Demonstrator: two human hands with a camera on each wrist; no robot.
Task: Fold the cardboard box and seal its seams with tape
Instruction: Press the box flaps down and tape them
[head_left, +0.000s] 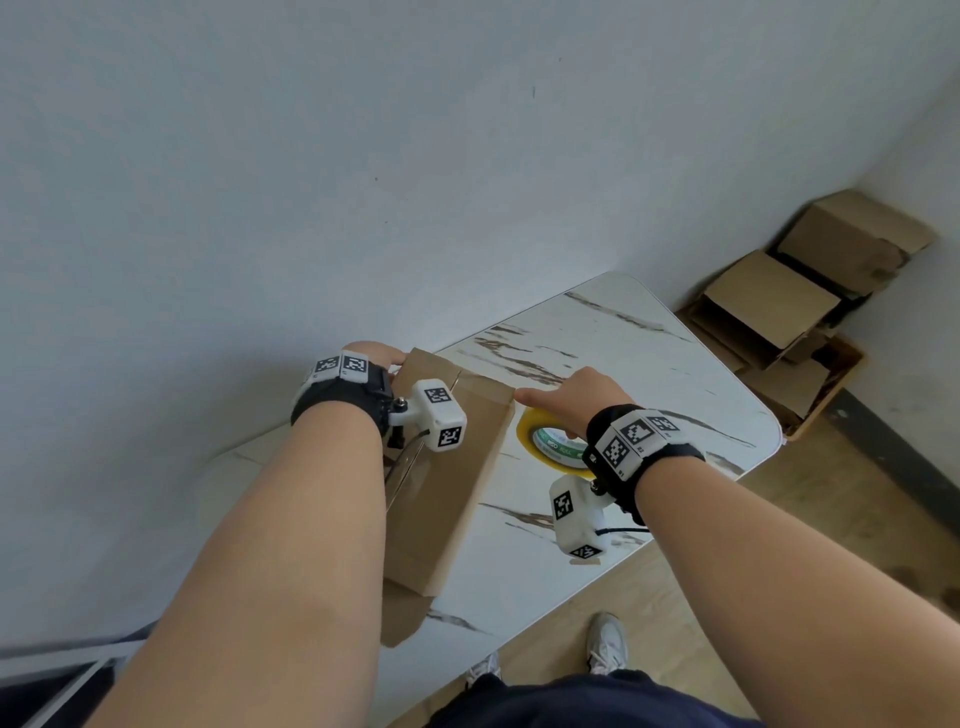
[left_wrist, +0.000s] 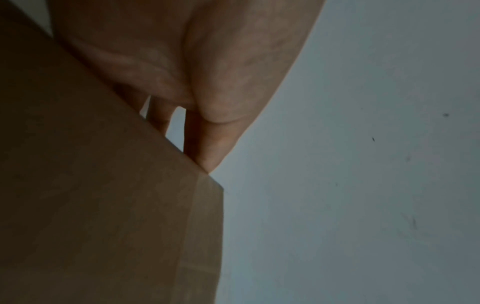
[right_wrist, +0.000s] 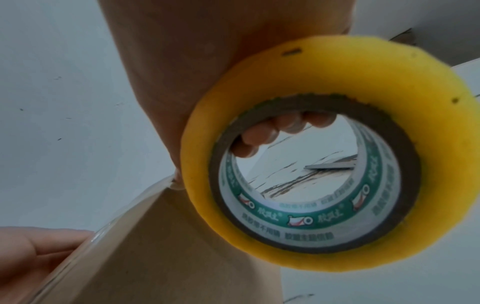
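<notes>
A brown cardboard box stands on the marble table. My left hand is at its far left corner, fingers straight against the far edge of the box. My right hand grips a yellow tape roll beside the box's right edge, its thumb pressing on the top corner. Its fingers curl through the core of the roll. A clear tape strip runs along the box edge toward the left hand.
Several cardboard boxes are piled on the floor in the corner to the right of the table. A white wall stands close behind the box. A flat grey object lies on the table beyond the roll. A loose flap sticks out at the box's near end.
</notes>
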